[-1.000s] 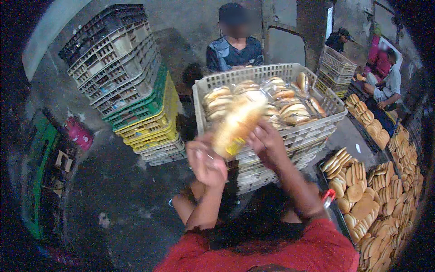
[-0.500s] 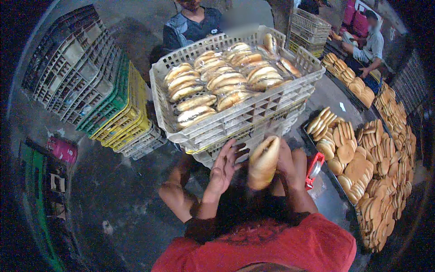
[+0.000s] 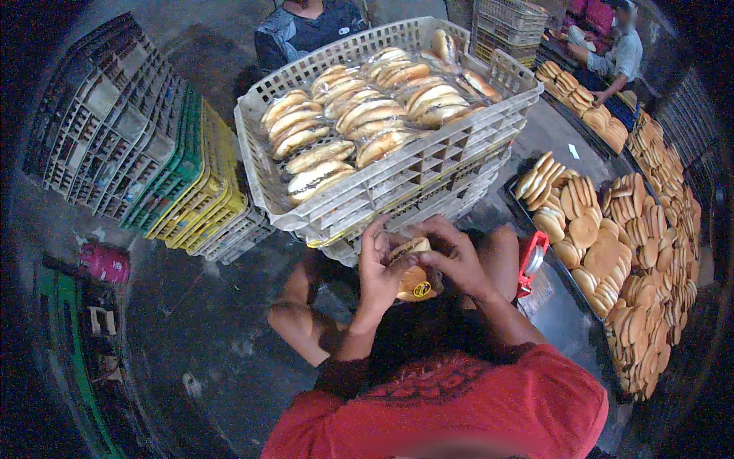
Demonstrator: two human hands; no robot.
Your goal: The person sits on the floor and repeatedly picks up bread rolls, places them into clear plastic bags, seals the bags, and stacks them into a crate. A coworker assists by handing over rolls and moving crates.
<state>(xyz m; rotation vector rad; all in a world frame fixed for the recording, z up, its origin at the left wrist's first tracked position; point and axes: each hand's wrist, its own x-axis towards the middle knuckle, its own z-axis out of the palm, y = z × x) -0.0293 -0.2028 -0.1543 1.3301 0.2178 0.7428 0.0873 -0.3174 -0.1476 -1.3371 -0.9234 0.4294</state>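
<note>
Both of my hands are on a bun (image 3: 409,279) in a clear bag, low in front of the crate stack. A round yellow sticker (image 3: 421,289) shows on the bag. My left hand (image 3: 376,264) closes round the left side of it. On the opposite side, my right hand (image 3: 453,256) pinches near the top, where the thumbs come close together. My fingers partly cover the bun and the gathered end of the bag. Just ahead, a grey crate (image 3: 386,177) carries rows of bagged buns (image 3: 371,115).
Beside my right knee stands a red tape dispenser (image 3: 527,264). Trays heaped with unwrapped buns (image 3: 604,256) spread along the right. Tall crate stacks (image 3: 157,153) rise at the left. A person (image 3: 306,30) is behind the crate; another (image 3: 618,57) sits at the far right.
My left hand, open and apart from the bun before, has closed on it. The bun has tipped and lowered, bringing the sticker into sight. The view has shifted slightly.
</note>
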